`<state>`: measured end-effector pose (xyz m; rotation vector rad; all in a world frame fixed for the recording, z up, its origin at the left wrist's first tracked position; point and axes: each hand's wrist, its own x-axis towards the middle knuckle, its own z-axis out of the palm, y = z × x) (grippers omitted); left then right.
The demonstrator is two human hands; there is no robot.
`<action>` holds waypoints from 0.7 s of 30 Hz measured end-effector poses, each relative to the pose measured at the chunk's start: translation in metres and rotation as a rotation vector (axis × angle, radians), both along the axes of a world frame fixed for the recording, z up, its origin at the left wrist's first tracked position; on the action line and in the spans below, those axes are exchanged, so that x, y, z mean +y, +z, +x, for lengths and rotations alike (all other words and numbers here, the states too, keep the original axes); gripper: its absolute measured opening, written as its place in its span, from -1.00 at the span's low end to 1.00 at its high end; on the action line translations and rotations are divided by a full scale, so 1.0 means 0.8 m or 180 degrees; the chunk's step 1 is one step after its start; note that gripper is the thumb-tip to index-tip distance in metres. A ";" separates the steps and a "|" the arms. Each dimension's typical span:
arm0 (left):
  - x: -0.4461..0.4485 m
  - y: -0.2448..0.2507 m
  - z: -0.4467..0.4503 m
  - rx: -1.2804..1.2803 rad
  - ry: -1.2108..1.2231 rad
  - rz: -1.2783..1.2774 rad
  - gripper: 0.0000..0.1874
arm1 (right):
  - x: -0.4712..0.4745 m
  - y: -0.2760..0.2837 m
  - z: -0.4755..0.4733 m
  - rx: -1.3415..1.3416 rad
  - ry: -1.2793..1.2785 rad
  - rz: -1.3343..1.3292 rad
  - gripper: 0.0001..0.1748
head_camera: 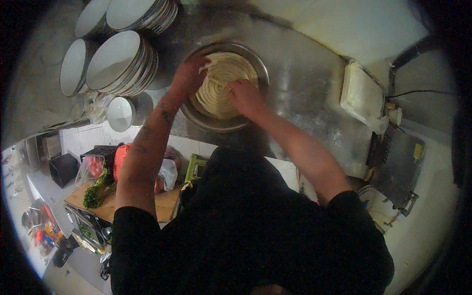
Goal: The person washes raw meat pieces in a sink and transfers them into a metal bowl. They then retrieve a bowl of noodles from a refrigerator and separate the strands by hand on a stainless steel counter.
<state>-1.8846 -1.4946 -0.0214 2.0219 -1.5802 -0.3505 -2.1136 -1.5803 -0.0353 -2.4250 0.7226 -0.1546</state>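
Observation:
A wide metal basin (217,128) sits on the steel worktop before me. Inside it lies a long pale rope of dough (217,97), coiled in a flat spiral. My left hand (190,75) is over the basin's left side, its fingers at the outer turns of the coil. A pale bit of dough shows by those fingertips, but whether they grip it is unclear. My right hand (246,96) reaches in from the right, fingers bunched and touching the dough near the spiral's centre. Its fingertips are partly hidden, so a grip cannot be made out.
Stacks of white bowls (114,62) stand left of the basin, with a smaller white bowl (120,114) nearer me. A white rectangular tub (363,96) is at the worktop's right end. Lower left, leafy greens (95,195) and bags lie on a wooden board (79,201).

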 end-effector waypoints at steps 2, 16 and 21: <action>0.024 -0.025 -0.012 -0.0157 -0.0139 0.0140 -0.76 | 0.003 -0.015 0.017 -0.0154 0.0029 -0.0216 -0.70; 0.034 -0.043 -0.001 -0.0573 -0.0413 0.0475 -0.78 | 0.003 -0.035 0.064 0.0059 -0.0453 0.0345 -0.76; 0.044 -0.023 0.003 0.0136 -0.0649 0.0735 -0.70 | -0.002 -0.040 0.059 -0.0087 -0.0258 0.0607 -0.68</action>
